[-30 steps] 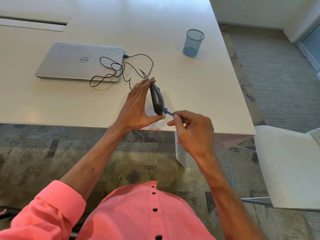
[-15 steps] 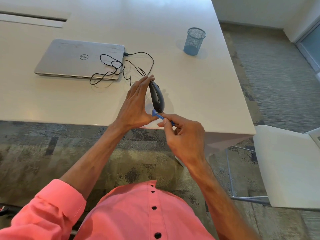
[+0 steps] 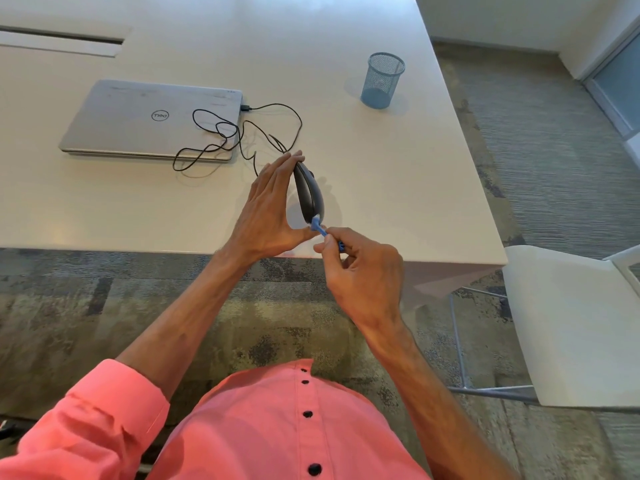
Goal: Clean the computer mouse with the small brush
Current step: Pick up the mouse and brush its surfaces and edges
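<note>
My left hand (image 3: 268,209) holds a black wired computer mouse (image 3: 309,192) on its edge above the white table (image 3: 398,188), fingertips at its far end and thumb at its near end. My right hand (image 3: 363,271) pinches a small blue brush (image 3: 320,231) by its handle. The brush's pale bristles touch the near end of the mouse, just above my left thumb. Most of the brush handle is hidden inside my fingers.
A closed silver laptop (image 3: 149,121) lies at the back left, with the mouse's black cable (image 3: 242,133) looped beside it and plugged into its side. A blue mesh pen cup (image 3: 382,79) stands at the back right. A white chair (image 3: 568,323) sits to my right.
My right hand has swept the brush back and forth along the near end of the mouse, first left, then slightly right again. My left hand keeps the mouse in the same grip.
</note>
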Available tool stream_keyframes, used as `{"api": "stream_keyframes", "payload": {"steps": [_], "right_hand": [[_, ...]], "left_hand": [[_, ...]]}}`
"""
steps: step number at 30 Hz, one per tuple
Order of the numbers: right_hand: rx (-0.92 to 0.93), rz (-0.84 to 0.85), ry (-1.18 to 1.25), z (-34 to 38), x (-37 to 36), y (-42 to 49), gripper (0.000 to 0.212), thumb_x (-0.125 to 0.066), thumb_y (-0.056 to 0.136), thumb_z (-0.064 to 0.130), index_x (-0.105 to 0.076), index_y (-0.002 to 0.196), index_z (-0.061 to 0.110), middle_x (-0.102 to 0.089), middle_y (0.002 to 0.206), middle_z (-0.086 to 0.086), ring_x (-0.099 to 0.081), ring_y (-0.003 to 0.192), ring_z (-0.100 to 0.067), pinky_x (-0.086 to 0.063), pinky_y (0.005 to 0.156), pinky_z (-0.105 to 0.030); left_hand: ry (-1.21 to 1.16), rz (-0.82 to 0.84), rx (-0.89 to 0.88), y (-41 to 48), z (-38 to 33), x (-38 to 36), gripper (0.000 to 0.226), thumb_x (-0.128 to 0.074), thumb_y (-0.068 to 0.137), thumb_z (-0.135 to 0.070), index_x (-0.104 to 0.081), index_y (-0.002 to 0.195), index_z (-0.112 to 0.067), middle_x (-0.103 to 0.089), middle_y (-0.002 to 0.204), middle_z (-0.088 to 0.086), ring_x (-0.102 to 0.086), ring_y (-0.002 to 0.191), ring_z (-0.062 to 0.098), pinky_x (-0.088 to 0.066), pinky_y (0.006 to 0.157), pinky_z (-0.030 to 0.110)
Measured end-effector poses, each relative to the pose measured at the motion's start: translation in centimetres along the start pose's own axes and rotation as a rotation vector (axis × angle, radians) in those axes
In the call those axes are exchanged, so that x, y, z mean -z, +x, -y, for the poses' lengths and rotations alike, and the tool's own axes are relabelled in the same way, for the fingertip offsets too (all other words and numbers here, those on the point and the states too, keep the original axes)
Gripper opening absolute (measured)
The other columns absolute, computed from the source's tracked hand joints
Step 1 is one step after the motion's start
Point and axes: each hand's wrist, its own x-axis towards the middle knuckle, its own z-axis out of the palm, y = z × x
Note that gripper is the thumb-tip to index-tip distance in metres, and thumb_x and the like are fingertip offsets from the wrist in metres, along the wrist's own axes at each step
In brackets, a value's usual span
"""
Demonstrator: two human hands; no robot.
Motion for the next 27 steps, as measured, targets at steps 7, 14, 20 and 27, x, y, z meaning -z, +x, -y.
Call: {"api": "stream_keyframes", "payload": {"steps": [7, 14, 20, 27], "right_hand": [[0.058, 0.064, 0.016, -0.1, -0.1, 0.0, 0.024, -0.062, 0.103, 0.04, -0.084, 0.113, 0.037, -0.075, 0.066, 0.013, -0.05, 0.046, -0.002, -0.046, 0.052, -0.027], [0.046, -0.057, 0.015, -0.9, 0.9, 0.6, 0.027, -0.061, 0.101, 0.044, -0.085, 0.108, 0.033, -0.077, 0.07, 0.017, -0.059, 0.046, -0.002, -0.056, 0.053, -0.034], [0.038, -0.125, -0.153, -1.6, 0.6, 0.0, 0.018, -0.068, 0.099, 0.032, -0.085, 0.102, 0.028, -0.078, 0.07, 0.012, -0.068, 0.051, -0.013, -0.057, 0.05, -0.035], [-0.052, -0.116, -0.048, -2.1, 0.6, 0.2, 0.023, -0.063, 0.104, 0.039, -0.084, 0.111, 0.032, -0.083, 0.087, 0.018, -0.065, 0.049, -0.008, -0.058, 0.052, -0.038]], "left_hand": [[-0.005, 0.013, 0.005, -0.1, -0.3, 0.2, 0.122, -0.083, 0.073, -0.052, -0.032, 0.175, -0.011, -0.034, 0.183, 0.0, -0.03, 0.173, 0.023, -0.027, 0.139, 0.057], [0.037, 0.0, -0.01, 0.0, 0.3, -0.1, 0.128, -0.089, 0.083, -0.072, -0.029, 0.176, -0.009, -0.032, 0.185, 0.002, -0.028, 0.174, 0.022, -0.023, 0.142, 0.055], [0.029, -0.016, -0.005, 0.3, 0.0, -0.3, 0.127, -0.094, 0.082, -0.066, -0.03, 0.175, -0.009, -0.033, 0.184, 0.0, -0.029, 0.173, 0.023, -0.023, 0.141, 0.055], [0.034, -0.018, -0.01, 0.2, 0.0, -0.5, 0.126, -0.086, 0.083, -0.076, -0.031, 0.175, -0.008, -0.035, 0.183, 0.003, -0.03, 0.173, 0.024, -0.024, 0.141, 0.057]]}}
